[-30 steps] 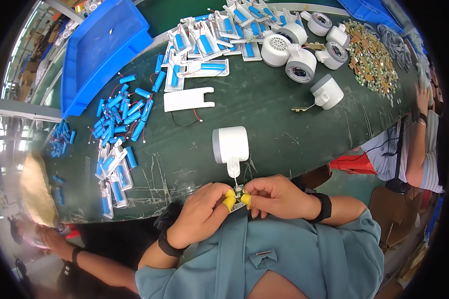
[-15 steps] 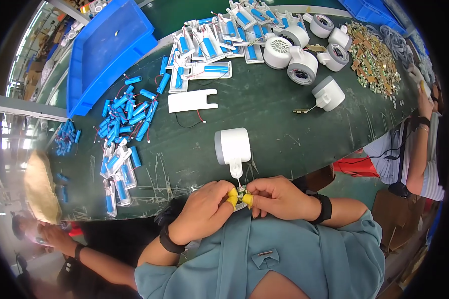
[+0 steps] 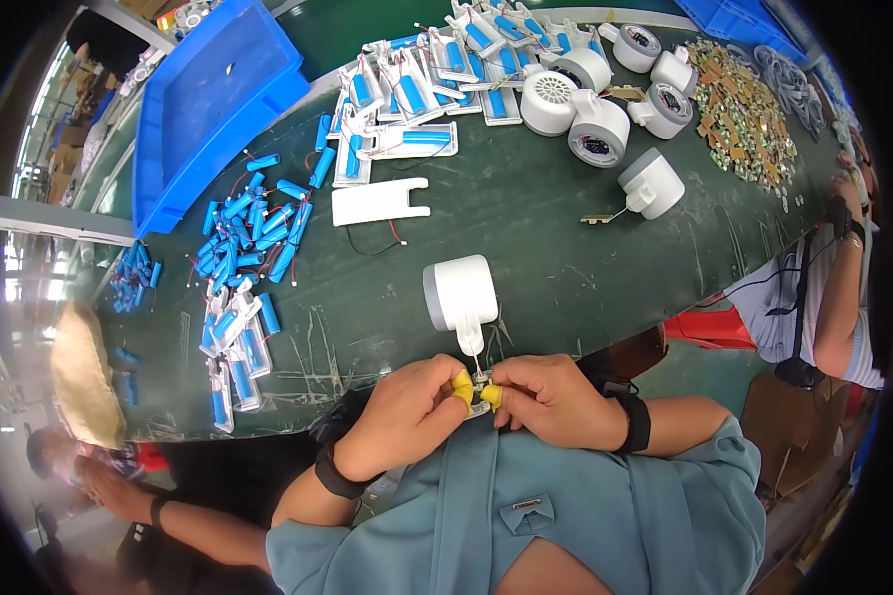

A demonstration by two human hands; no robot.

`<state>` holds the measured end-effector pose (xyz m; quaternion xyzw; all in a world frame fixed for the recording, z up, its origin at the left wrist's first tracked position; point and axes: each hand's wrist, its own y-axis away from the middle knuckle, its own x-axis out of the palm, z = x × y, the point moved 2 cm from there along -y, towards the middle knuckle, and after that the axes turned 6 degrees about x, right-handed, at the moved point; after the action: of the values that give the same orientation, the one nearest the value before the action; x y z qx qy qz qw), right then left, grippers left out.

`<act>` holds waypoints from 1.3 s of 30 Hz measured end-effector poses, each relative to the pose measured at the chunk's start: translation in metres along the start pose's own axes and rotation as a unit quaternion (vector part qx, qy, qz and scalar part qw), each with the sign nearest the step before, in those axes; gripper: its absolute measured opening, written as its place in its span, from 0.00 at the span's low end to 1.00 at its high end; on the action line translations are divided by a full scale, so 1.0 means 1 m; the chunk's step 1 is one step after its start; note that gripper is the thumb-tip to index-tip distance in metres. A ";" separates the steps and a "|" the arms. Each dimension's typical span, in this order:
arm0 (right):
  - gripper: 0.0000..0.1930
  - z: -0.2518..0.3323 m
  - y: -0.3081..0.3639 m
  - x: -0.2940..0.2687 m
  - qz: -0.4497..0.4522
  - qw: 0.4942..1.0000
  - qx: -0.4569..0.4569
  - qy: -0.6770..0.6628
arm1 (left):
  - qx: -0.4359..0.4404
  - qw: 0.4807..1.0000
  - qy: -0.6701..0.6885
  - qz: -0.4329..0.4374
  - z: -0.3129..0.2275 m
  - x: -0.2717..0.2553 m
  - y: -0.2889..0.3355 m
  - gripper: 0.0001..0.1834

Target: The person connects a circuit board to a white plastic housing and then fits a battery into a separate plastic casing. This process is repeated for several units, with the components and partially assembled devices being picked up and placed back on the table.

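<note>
Close to the table's near edge, a white-and-grey fan head lies with its neck pointing at me. Wires run from the neck to a small circuit board pinched between my hands. My left hand is closed at the board's left side, a yellow finger cover on the finger and thumb tips. On its right side my right hand pinches too, its thumb tip covered in yellow. Fingers hide most of the board. Beyond the fan head lies a white handle shell with a dark lead and red plug wire.
Loose blue battery cells heap at the left, with battery-fitted white shells nearer me. More filled shells, fan heads and a pile of small circuit boards line the far side. A blue bin stands far left. Co-workers' arms show at both sides.
My hands stay at the circuit board with only slight finger shifts. At the right, the co-worker's hand has lowered a little. The whole view has shifted slightly.
</note>
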<state>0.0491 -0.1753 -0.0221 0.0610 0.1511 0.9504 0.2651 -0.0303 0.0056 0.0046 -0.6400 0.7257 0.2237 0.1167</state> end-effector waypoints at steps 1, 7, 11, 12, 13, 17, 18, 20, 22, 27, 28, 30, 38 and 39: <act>0.07 0.001 0.000 0.000 0.001 1.000 0.000 0.000 | -0.005 1.000 0.009 0.011 -0.001 -0.002 -0.001 0.07; 0.07 0.001 0.000 0.001 -0.005 1.000 -0.011 0.017 | 0.010 0.999 0.029 0.029 0.003 0.000 -0.002 0.08; 0.05 0.003 0.000 0.002 -0.017 0.999 -0.027 0.029 | 0.030 0.999 0.027 0.017 0.002 0.002 -0.001 0.08; 0.04 0.004 0.000 0.002 -0.019 0.999 -0.031 0.040 | 0.030 0.999 0.028 0.019 0.002 0.002 -0.002 0.08; 0.04 0.004 0.000 0.003 -0.020 0.999 -0.029 0.039 | 0.035 0.999 0.026 0.017 0.002 0.002 -0.002 0.08; 0.03 0.006 -0.003 0.002 -0.026 0.998 -0.033 0.040 | 0.026 0.999 0.032 0.021 0.001 0.001 -0.006 0.09; 0.03 0.007 -0.003 0.001 -0.025 0.998 -0.038 0.046 | 0.026 0.999 0.032 0.024 0.001 0.000 -0.006 0.09; 0.03 0.007 -0.005 0.001 -0.019 0.998 -0.040 0.050 | 0.030 0.999 0.019 0.027 0.000 0.000 -0.006 0.09; 0.04 0.005 -0.003 0.002 -0.013 0.998 -0.042 0.053 | 0.032 0.999 0.012 0.029 -0.001 0.001 -0.007 0.10; 0.06 0.001 -0.005 0.000 0.056 0.998 -0.019 -0.007 | 0.058 0.995 -0.016 0.077 0.001 -0.013 -0.011 0.11; 0.06 0.001 -0.005 -0.002 0.053 0.998 -0.022 -0.009 | 0.066 0.992 -0.012 0.104 0.002 -0.016 -0.013 0.11; 0.09 0.001 -0.003 -0.002 0.134 0.987 0.042 -0.077 | 0.075 0.988 -0.012 0.135 0.004 -0.020 -0.016 0.12; 0.13 -0.005 -0.004 -0.002 0.175 0.936 0.182 -0.246 | 0.107 0.979 -0.026 0.170 0.005 -0.023 -0.018 0.12; 0.13 -0.005 -0.004 -0.001 0.183 0.935 0.190 -0.239 | 0.108 0.979 -0.028 0.170 0.005 -0.023 -0.019 0.12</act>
<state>0.0514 -0.1740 -0.0282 0.3616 0.2474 0.8935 0.0987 -0.0090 0.0262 0.0076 -0.4845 0.8401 0.1787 0.1660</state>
